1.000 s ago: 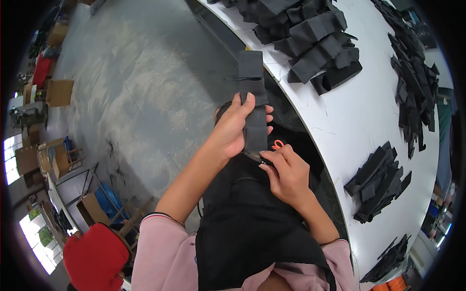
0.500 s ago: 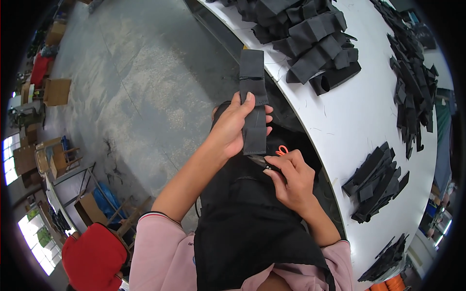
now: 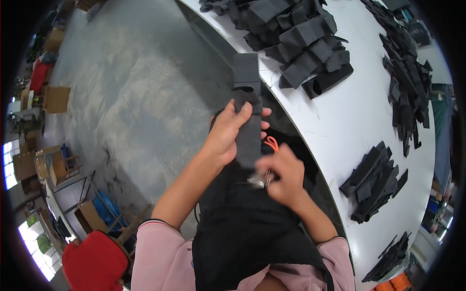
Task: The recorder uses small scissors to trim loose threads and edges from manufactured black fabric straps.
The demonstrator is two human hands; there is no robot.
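My left hand [image 3: 225,133] is closed around a dark grey fabric strip [image 3: 246,70], thumb on top and fingertips showing at its right side. The strip runs lengthwise away from me over my lap, and one folded layer bulges up into an open loop just beyond the thumb. My right hand [image 3: 290,174], smeared by motion, grips small metal scissors [image 3: 257,181] beside the strip's near end. Their blades are blurred, so I cannot tell whether they touch the fabric. An orange loop [image 3: 272,142] stands out above the right hand's fingers.
On the white table [image 3: 315,121] to my right lie a big pile of dark strips [image 3: 310,39], a long row of strips [image 3: 405,82] and a smaller bundle [image 3: 371,182]. Its curved edge passes close to my right arm. A red chair [image 3: 94,262] stands at lower left.
My right hand and the scissors have moved a little toward me. The strip in my left hand has shifted slightly, and its folded layer now gapes open near the thumb.
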